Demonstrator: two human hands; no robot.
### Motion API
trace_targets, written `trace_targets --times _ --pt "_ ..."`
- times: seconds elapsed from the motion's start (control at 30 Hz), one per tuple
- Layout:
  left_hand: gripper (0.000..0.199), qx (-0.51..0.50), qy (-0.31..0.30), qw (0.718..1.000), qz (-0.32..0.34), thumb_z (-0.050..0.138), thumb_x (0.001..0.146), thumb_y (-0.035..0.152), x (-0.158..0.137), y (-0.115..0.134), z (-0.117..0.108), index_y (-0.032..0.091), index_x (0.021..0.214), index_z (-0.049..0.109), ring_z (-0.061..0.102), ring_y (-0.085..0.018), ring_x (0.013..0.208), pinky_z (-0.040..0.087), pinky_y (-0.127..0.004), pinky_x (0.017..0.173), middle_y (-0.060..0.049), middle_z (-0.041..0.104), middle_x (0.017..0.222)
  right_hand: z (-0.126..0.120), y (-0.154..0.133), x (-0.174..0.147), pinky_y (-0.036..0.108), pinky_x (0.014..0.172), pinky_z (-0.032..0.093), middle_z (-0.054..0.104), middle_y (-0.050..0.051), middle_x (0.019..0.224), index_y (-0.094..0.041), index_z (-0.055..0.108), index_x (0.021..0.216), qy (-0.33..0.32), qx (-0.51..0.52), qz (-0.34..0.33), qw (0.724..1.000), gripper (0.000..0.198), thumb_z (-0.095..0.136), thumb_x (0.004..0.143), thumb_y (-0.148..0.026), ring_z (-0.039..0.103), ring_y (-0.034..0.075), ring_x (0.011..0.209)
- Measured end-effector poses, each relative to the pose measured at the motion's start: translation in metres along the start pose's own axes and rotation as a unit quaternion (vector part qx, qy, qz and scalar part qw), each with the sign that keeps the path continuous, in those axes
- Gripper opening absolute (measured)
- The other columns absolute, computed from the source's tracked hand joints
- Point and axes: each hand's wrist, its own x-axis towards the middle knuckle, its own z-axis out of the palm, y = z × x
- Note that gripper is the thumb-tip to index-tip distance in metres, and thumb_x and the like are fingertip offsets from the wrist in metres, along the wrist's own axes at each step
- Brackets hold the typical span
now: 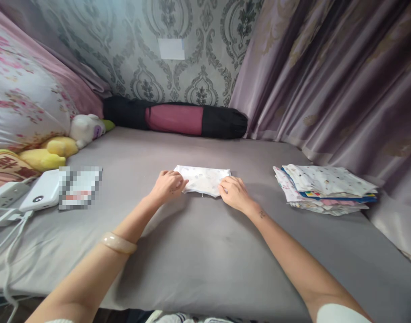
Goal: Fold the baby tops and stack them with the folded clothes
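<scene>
A small folded white cloth point(205, 180) with a faint print lies in the middle of the grey bed sheet point(205, 251). My left hand point(169, 186) grips its left edge, fingers curled. At the opposite edge my right hand point(235, 192) has its fingers closed on the cloth too. The near edge of the cloth looks slightly lifted, and a thin bit of thread or tag hangs under it. What kind of garment or cloth it is cannot be made out. A pale bangle point(118, 242) circles my left forearm.
To the right sits a stack of folded printed cloths point(328, 188). On the left are a white power bank point(44, 190), cables, a power strip point(8, 197) and a blurred flat packet point(80, 188). Plush toys point(86, 130) and a long black-and-maroon bag point(174, 119) lie farther back.
</scene>
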Motion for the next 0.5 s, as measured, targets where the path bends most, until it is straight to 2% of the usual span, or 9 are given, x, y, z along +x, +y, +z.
trace_targets --times 0.07,0.13,0.23,0.33,0.5 --pt "0.035 0.005 0.022 0.999 -0.026 0.033 0.096 0.037 0.014 0.014 0.007 0.020 0.090 0.063 0.060 -0.024 0.103 0.037 -0.039 0.092 -0.008 0.069 0.102 0.006 -0.008 0.014 0.032 0.097 0.035 0.067 0.008 0.108 -0.019 0.069 0.098 0.014 0.010 0.019 1.000 0.030 0.039 0.096 -0.021 0.056 0.021 0.105" --pt "0.032 0.003 0.035 0.999 -0.029 0.033 0.097 0.034 0.027 0.027 0.017 0.020 0.106 0.061 0.056 -0.024 0.114 0.036 -0.040 0.096 -0.010 0.066 0.117 0.014 -0.016 0.028 0.034 0.104 0.031 0.062 0.009 0.124 -0.018 0.063 0.116 0.017 0.017 0.028 0.999 0.033 0.037 0.096 -0.021 0.051 0.021 0.119" --pt "0.037 0.017 0.043 0.999 -0.023 0.030 0.098 0.031 0.041 0.041 0.034 0.017 0.124 0.053 0.042 -0.026 0.132 0.029 -0.046 0.107 -0.012 0.055 0.136 0.027 -0.025 0.043 0.042 0.114 0.019 0.044 0.011 0.147 -0.012 0.046 0.139 -0.005 0.016 0.045 0.999 0.045 0.031 0.098 -0.024 0.032 0.023 0.138" --pt "0.045 0.037 0.027 0.999 -0.028 0.026 0.099 0.031 0.046 0.046 0.050 0.013 0.136 0.044 0.029 -0.029 0.141 0.021 -0.052 0.113 -0.013 0.044 0.147 0.039 -0.030 0.048 0.045 0.117 0.011 0.030 0.011 0.155 -0.008 0.033 0.147 -0.039 0.017 0.059 0.997 0.053 0.025 0.098 -0.027 0.019 0.023 0.145" --pt "0.053 0.044 -0.022 0.998 -0.037 0.019 0.100 0.036 0.044 0.042 0.062 0.012 0.145 0.036 0.024 -0.027 0.144 0.018 -0.051 0.117 -0.011 0.036 0.153 0.048 -0.030 0.045 0.045 0.118 0.007 0.025 0.009 0.156 -0.008 0.028 0.150 -0.061 0.018 0.058 0.996 0.056 0.023 0.097 -0.027 0.017 0.022 0.145"
